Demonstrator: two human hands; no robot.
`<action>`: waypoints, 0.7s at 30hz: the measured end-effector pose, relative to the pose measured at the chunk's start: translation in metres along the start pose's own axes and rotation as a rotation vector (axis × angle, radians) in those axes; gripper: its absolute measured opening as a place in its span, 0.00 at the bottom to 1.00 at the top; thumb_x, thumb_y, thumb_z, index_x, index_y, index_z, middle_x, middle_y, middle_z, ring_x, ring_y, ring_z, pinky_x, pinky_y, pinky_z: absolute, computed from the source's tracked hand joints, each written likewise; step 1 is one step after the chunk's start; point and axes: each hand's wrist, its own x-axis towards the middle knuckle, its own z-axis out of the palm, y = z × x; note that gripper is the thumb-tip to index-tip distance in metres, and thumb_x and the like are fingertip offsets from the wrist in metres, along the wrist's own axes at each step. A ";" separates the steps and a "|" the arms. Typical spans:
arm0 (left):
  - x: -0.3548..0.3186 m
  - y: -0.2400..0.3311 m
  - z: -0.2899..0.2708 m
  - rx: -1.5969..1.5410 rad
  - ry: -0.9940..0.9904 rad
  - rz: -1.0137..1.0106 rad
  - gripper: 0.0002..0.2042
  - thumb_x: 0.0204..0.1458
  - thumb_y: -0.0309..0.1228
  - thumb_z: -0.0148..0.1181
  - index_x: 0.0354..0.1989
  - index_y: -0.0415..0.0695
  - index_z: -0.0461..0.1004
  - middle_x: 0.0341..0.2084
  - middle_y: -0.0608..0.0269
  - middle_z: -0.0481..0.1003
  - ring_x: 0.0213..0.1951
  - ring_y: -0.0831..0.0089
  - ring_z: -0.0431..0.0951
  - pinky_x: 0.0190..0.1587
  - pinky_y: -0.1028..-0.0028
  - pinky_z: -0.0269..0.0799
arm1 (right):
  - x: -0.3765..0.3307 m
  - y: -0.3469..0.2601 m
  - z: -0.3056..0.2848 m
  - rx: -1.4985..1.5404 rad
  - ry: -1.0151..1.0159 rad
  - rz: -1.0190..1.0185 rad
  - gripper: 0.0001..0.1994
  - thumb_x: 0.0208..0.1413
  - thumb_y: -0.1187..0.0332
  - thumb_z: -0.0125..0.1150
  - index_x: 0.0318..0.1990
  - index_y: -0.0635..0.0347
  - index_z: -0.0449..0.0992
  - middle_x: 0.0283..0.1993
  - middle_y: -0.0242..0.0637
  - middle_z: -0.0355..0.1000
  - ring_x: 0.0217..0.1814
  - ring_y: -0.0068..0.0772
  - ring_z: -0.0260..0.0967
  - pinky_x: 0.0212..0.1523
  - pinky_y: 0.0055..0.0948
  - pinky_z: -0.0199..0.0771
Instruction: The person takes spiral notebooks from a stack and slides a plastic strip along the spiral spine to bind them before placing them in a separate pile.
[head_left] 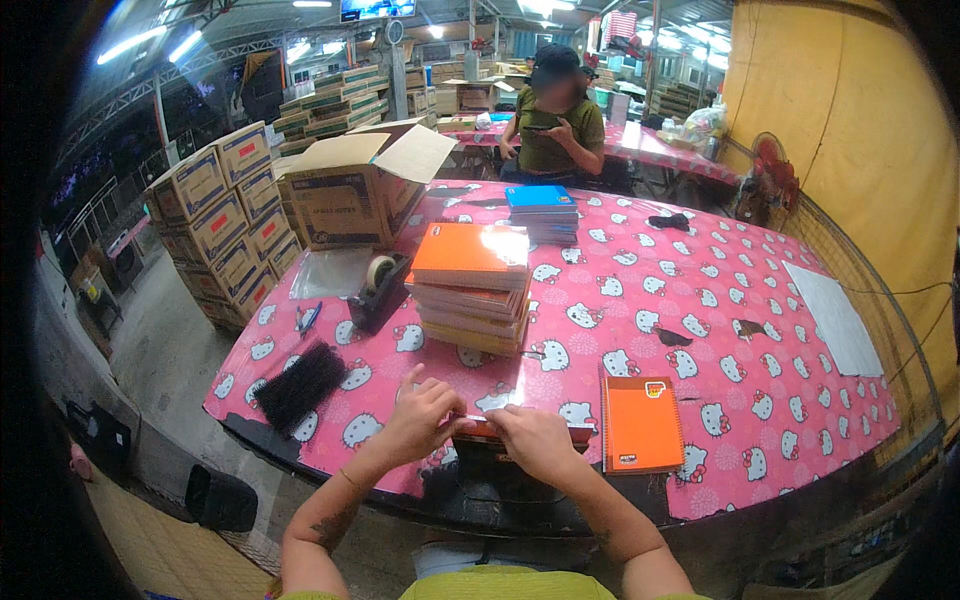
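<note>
Both hands are at the near edge of the tabletop [640,290], which has a pink cartoon-cat cover. The left hand [425,412] pinches the upper edge of a thin orange-edged item [578,434] toward its left end, with one finger raised clear. The right hand [533,440] is closed over the same edge, just beside the left. The item is seen nearly edge-on at the near side of the tabletop; its lower part is dark and its kind cannot be confirmed.

To the right of the hands, apart from them, an orange spiral notebook [641,424] lies flat. Beyond the hands stands an uneven stack of orange notebooks [470,290], with a smaller stack of blue notebooks [542,213] behind it. A black tape dispenser [378,300] stands just left of the orange stack. A black bristly mat [300,388] lies near the left edge. An open cardboard box [350,205] stands at the far left. Across the tabletop, another person [560,125] holds a phone [541,128].
</note>
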 end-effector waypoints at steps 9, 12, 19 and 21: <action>-0.060 0.044 0.101 0.389 0.252 -0.175 0.45 0.60 0.61 0.42 0.74 0.38 0.41 0.74 0.44 0.40 0.76 0.50 0.35 0.69 0.39 0.18 | 0.002 -0.007 0.000 0.001 -0.029 0.036 0.10 0.61 0.63 0.55 0.46 0.51 0.78 0.35 0.39 0.76 0.36 0.47 0.76 0.34 0.43 0.75; 0.002 0.037 0.050 0.621 0.165 -0.224 0.44 0.59 0.61 0.42 0.72 0.36 0.48 0.73 0.42 0.44 0.76 0.51 0.38 0.71 0.44 0.19 | -0.005 0.004 -0.011 -0.039 -0.008 -0.018 0.10 0.61 0.63 0.56 0.47 0.50 0.78 0.35 0.39 0.77 0.35 0.47 0.76 0.34 0.44 0.74; 0.010 0.054 0.030 0.667 0.175 -0.128 0.39 0.61 0.57 0.46 0.70 0.36 0.54 0.72 0.41 0.50 0.75 0.51 0.41 0.72 0.46 0.23 | -0.031 0.009 -0.020 -0.142 -0.003 0.028 0.12 0.58 0.65 0.57 0.49 0.48 0.78 0.36 0.38 0.78 0.35 0.46 0.76 0.36 0.44 0.73; -0.028 0.055 0.063 0.400 0.189 0.008 0.39 0.61 0.55 0.46 0.70 0.34 0.51 0.72 0.40 0.47 0.75 0.50 0.40 0.72 0.47 0.26 | -0.024 0.009 -0.023 -0.079 0.017 -0.003 0.12 0.58 0.66 0.57 0.49 0.47 0.78 0.36 0.38 0.78 0.35 0.46 0.76 0.37 0.45 0.73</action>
